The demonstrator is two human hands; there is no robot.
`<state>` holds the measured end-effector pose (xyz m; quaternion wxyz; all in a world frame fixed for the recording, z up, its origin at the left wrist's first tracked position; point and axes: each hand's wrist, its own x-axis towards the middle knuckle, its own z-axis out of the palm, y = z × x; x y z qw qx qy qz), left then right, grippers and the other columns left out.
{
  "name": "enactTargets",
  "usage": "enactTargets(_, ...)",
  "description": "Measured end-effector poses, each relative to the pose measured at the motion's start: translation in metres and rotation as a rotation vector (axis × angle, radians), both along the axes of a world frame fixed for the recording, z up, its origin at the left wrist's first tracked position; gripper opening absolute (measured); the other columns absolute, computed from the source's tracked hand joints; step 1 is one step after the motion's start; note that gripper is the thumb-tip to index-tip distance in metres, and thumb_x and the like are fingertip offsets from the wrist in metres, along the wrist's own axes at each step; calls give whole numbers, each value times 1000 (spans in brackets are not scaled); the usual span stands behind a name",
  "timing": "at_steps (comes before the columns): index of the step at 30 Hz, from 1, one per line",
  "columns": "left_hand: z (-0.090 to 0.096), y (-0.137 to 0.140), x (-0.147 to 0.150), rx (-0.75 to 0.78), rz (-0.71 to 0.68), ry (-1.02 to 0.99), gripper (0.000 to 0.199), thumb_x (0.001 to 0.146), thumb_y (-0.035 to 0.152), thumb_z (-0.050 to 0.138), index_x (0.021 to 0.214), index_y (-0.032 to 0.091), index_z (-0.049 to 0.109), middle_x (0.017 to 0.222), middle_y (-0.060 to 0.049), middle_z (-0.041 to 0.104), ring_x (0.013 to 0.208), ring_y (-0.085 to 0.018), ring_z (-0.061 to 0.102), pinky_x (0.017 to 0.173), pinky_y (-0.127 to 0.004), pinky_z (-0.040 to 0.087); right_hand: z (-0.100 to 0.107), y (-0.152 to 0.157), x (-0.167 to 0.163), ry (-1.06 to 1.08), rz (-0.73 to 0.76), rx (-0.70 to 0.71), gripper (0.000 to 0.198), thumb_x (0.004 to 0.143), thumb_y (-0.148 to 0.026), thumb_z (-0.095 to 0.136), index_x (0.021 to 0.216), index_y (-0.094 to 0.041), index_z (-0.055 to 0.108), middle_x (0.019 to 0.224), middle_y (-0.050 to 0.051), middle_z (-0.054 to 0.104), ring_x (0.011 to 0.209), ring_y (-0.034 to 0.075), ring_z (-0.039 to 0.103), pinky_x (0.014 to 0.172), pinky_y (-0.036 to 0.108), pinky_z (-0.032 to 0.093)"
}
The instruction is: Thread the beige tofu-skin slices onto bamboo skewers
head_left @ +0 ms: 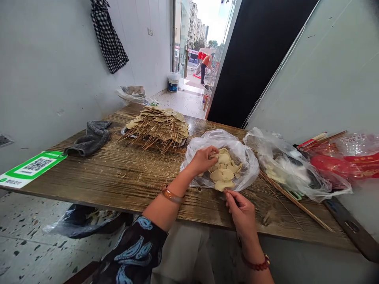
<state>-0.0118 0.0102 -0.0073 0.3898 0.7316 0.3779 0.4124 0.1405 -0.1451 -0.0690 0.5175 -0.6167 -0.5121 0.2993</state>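
My left hand [204, 159] is over an open clear plastic bag [248, 161], its fingers curled on the edge of a pale, thin slice [224, 156]. At the table's front, my right hand [242, 211] pinches the end of a thin wooden skewer, mostly hidden by the fingers and food. Pale flat slices [223, 174] are lined up on that skewer, above loose slices in the bag. Left of the bag, a heap of skewered slices [161, 122] rests on a metal tray [123, 131], sticks pointing toward me.
Loose bamboo skewers [299, 203] lie right of the bag, near a second plastic bag [286, 165] and red packaging [340, 165]. A grey cloth [90, 138] and a green QR-code card [32, 167] are at left. A lined bin [89, 221] stands below the table.
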Motion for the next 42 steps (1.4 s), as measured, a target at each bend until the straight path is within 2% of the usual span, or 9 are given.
enactTargets(7,6,-8,3,15,-37,40,33,72,18,55,105,14,58,56,9,45,58,-10,41,60,-22,35,1,1,-1,60,-25,-4,35,83,-44,60,93,-14,75,58,-1,56,49,11,49,47,22,39)
enactTargets(12,7,-9,6,-20,-1,-14,41,69,16,59,109,14,59,55,9,47,58,-10,43,61,-22,35,1,1,-2,86,-35,-7,37,82,-46,61,93,-13,75,58,-1,57,49,11,48,45,22,39)
enactTargets(14,7,-9,6,-93,16,-66,35,67,17,61,102,14,62,53,9,46,54,-9,42,56,-21,33,1,1,-2,84,-44,-14,38,82,-47,61,92,-13,75,58,0,57,49,11,48,45,22,39)
enactTargets(17,7,-10,7,-287,-15,-189,20,66,23,65,83,12,63,55,5,50,51,-7,42,52,-21,31,1,1,-2,82,-53,-7,38,82,-48,61,92,-13,75,59,0,57,49,11,48,46,22,39)
enactTargets(19,8,-11,8,-395,-69,-285,18,66,28,66,74,12,61,56,3,53,50,-7,44,51,-20,32,1,1,-2,77,-58,0,38,82,-47,61,94,-13,75,58,0,57,49,11,49,46,22,39)
enactTargets(21,7,-12,8,-439,-97,-346,20,66,30,67,70,12,59,55,3,52,49,-6,43,49,-20,31,1,1,-1,61,-60,6,38,83,-47,61,94,-14,75,59,0,58,50,11,50,46,22,40)
enactTargets(34,2,-8,11,-354,-4,-370,17,64,26,65,72,12,63,55,4,50,49,-5,39,46,-18,27,-3,2,0,58,-33,11,37,82,-45,61,96,-14,76,58,0,59,49,11,49,46,23,40)
enactTargets(42,1,-9,12,-367,16,-422,17,63,28,66,71,12,63,56,3,51,50,-5,39,45,-17,27,-2,2,-1,55,-45,15,36,81,-44,63,96,-15,77,59,1,61,50,12,51,46,23,41)
